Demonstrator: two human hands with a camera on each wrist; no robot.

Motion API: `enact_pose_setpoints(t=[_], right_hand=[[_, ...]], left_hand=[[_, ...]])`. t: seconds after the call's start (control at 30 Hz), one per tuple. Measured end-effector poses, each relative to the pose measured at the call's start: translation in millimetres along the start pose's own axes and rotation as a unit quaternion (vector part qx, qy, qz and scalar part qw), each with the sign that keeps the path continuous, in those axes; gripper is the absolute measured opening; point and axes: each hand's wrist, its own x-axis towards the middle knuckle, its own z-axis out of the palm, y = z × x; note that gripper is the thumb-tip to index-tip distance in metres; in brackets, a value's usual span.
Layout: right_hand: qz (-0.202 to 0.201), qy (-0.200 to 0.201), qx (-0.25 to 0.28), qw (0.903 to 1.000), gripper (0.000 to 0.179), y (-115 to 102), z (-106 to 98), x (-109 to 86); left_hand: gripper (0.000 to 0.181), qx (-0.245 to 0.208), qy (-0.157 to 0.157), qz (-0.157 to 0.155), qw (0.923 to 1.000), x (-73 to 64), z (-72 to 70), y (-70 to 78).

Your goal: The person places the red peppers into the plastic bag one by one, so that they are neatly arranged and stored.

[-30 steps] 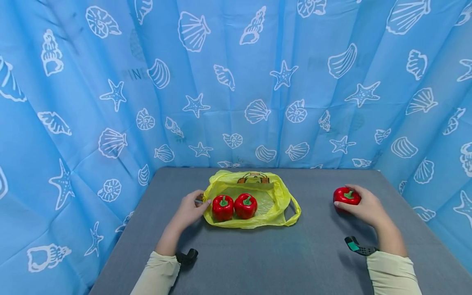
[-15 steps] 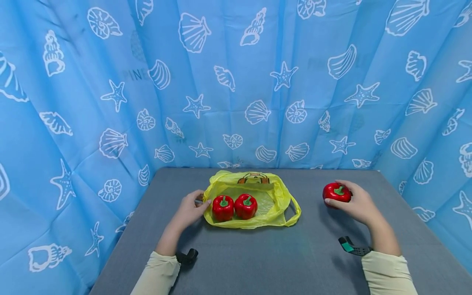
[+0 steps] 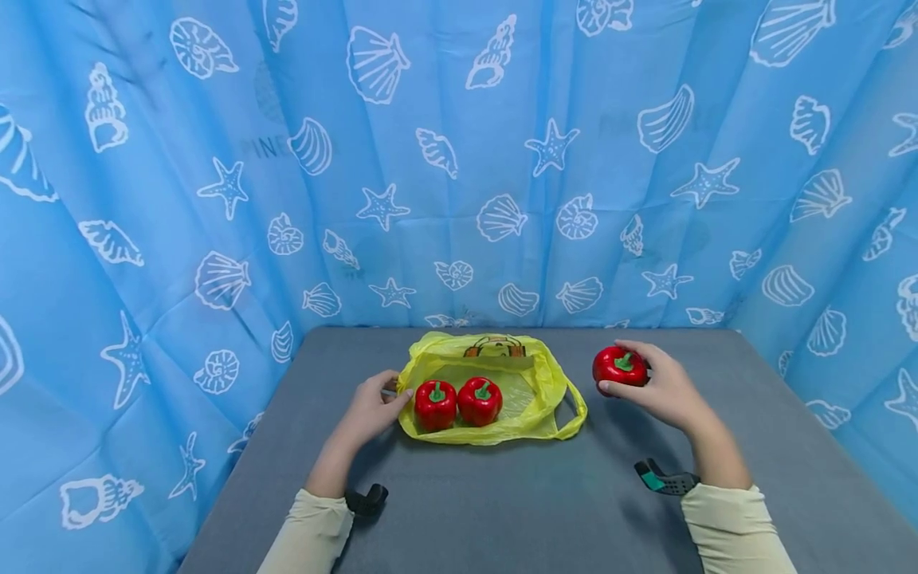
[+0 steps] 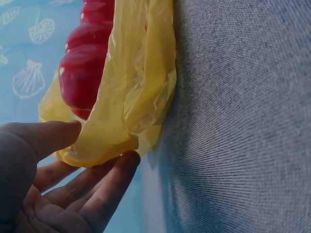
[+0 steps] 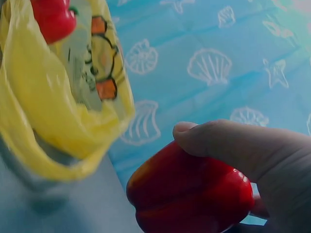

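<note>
A yellow plastic bag point(image 3: 527, 426) lies on the table with its mouth spread wide. Inside it, side by side, sit two red bell peppers with green stems, the left pepper point(image 3: 434, 408) and the right pepper point(image 3: 480, 403). My left hand point(image 3: 371, 408) pinches the bag's left edge; in the left wrist view the thumb is inside the rim and the fingers are outside. To the right of the bag, my right hand point(image 3: 667, 384) grips a third red bell pepper point(image 3: 615, 367) above the table, thumb on the near side. In the right wrist view this bell pepper point(image 5: 189, 194) hangs beside the bag's handle loop.
A grey cloth-covered table point(image 3: 502, 510) carries everything. Behind it and at both sides hangs a blue curtain point(image 3: 459, 183) printed with white shells and starfish. The bag's handle loop point(image 3: 574, 414) reaches out to the right.
My right hand has lifted the third bell pepper and carried it left, closer to the bag. The left hand, the bag and the two bell peppers inside have stayed in place.
</note>
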Motion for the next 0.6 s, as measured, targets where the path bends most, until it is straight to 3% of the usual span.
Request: enact_pose_setpoints(t=[0.6], right_hand=[[-0.094, -0.028, 0.067, 0.9929, 0.077, -53.5, 62.2, 30.0]], left_hand=[[0.028, 0.013, 0.006, -0.002, 0.9999, 0.1, -0.7, -0.5]])
